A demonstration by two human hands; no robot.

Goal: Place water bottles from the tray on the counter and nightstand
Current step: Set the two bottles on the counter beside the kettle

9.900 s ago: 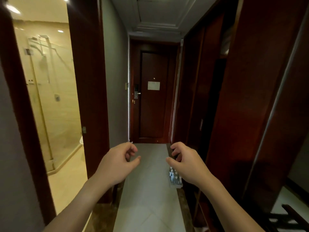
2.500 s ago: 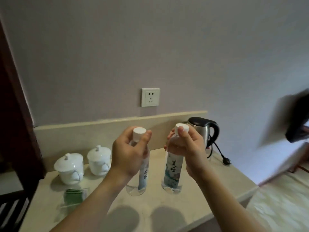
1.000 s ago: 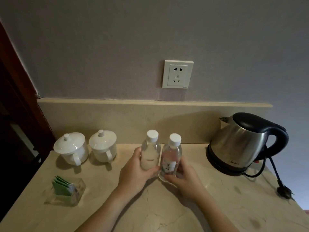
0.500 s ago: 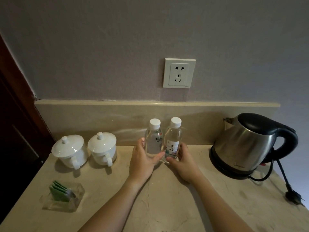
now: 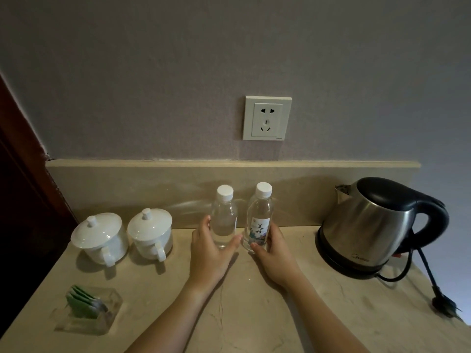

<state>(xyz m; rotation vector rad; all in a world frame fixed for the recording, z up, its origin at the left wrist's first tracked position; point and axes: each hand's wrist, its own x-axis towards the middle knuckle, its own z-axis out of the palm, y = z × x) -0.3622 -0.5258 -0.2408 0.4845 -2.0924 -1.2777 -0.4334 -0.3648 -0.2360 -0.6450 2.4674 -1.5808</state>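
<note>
Two small clear water bottles with white caps stand upright side by side on the beige stone counter (image 5: 249, 307), close to its back ledge. My left hand (image 5: 207, 253) wraps the base of the left bottle (image 5: 224, 220), whose label faces away. My right hand (image 5: 274, 253) wraps the base of the right bottle (image 5: 260, 217), whose printed label faces me. Both bottle bottoms rest on the counter. The tray is not in view.
Two lidded white cups (image 5: 100, 236) (image 5: 150, 231) stand left of the bottles. A clear holder with green tea sachets (image 5: 86, 309) sits at the front left. A steel kettle (image 5: 374, 225) with its cord and plug (image 5: 443, 307) is at the right. A wall socket (image 5: 266, 117) is above.
Both hands pushed the two bottles back toward the ledge and they now stand apart from each other; the right bottle's label has turned toward me.
</note>
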